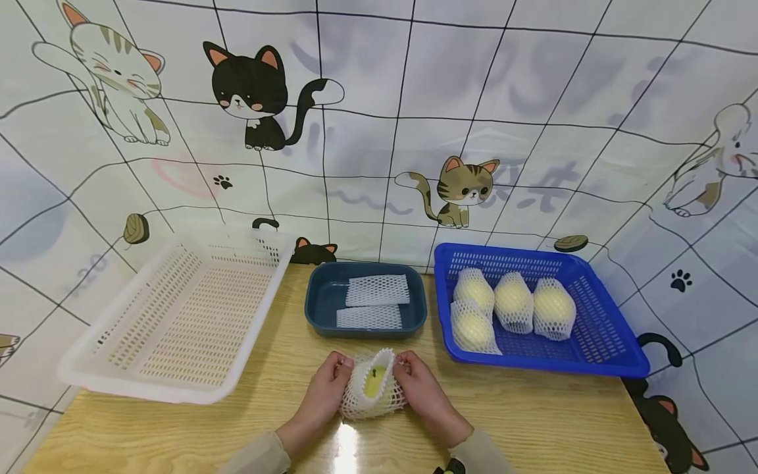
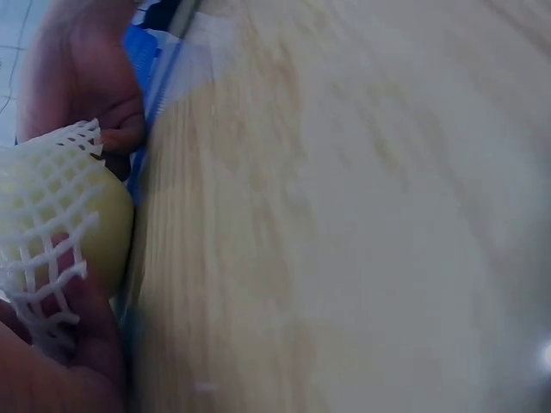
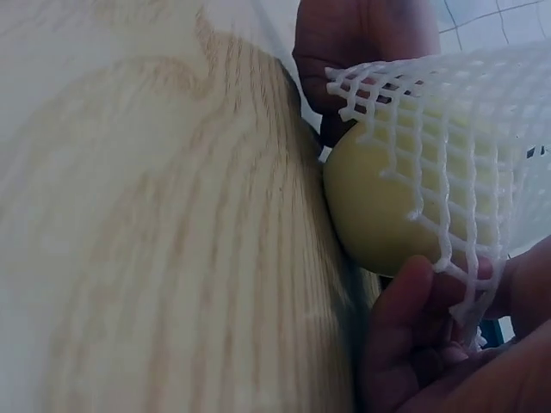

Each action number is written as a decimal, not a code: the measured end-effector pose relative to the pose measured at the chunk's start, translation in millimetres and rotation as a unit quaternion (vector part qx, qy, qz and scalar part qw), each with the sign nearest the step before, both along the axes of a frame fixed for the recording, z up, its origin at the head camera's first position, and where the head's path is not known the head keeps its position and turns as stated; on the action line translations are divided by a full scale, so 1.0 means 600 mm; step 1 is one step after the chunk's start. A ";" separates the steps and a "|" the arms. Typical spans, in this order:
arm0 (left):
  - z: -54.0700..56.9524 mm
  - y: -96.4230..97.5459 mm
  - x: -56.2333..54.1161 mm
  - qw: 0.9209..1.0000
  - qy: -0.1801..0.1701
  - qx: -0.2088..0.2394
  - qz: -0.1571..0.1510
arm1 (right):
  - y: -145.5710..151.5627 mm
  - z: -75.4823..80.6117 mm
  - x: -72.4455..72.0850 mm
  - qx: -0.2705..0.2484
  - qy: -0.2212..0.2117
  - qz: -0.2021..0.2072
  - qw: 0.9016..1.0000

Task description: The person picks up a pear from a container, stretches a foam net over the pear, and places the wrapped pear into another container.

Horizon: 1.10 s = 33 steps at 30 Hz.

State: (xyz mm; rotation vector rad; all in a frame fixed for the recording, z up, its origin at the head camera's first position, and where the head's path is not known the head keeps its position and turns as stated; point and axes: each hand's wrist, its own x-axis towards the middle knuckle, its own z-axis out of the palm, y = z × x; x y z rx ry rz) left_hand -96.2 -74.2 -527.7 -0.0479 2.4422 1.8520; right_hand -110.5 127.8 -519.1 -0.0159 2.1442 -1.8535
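A pale yellow round fruit with a dark stem sits at the table's front middle, inside a white foam net sleeve. My left hand pinches the net's left side between thumb and fingers. On the opposite side, my right hand grips the net's right edge. The net's mouth gapes at the top, baring the stem end. Both wrist views show the smooth lower end of the fruit sticking out past the net's cut edge, low over the wooden table.
Behind the hands stands a dark teal tray with two flat foam nets. The blue basket at right holds several netted fruits. At left is a white perforated basket. A cat-patterned cloth rises behind the table.
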 end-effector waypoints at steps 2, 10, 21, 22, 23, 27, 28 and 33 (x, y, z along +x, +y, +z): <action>0.001 -0.003 -0.001 0.999 0.013 -0.031 -0.009 | 0.001 0.000 -0.001 0.016 0.011 0.002 1.000; 0.003 -0.015 -0.007 0.992 0.048 -0.102 -0.049 | 0.005 0.002 -0.005 0.070 0.047 0.020 0.996; 0.006 -0.030 -0.014 0.995 0.018 -0.075 -0.068 | 0.016 0.014 -0.004 0.047 -0.017 0.041 0.998; 0.008 -0.031 -0.013 0.997 -0.003 -0.051 -0.063 | 0.017 0.016 -0.004 0.036 -0.038 0.037 0.998; 0.010 -0.032 -0.013 0.998 -0.027 -0.019 -0.061 | 0.017 0.017 -0.003 0.025 -0.059 0.033 0.997; 0.017 -0.037 -0.012 0.989 -0.108 0.083 -0.064 | 0.020 0.018 -0.004 0.008 -0.093 0.022 0.995; 0.017 -0.039 -0.012 0.986 -0.121 0.095 -0.068 | 0.021 0.018 -0.004 0.007 -0.094 0.023 0.995; 0.016 -0.046 -0.012 0.983 -0.117 0.097 -0.101 | 0.025 0.013 -0.006 -0.003 -0.076 0.037 0.996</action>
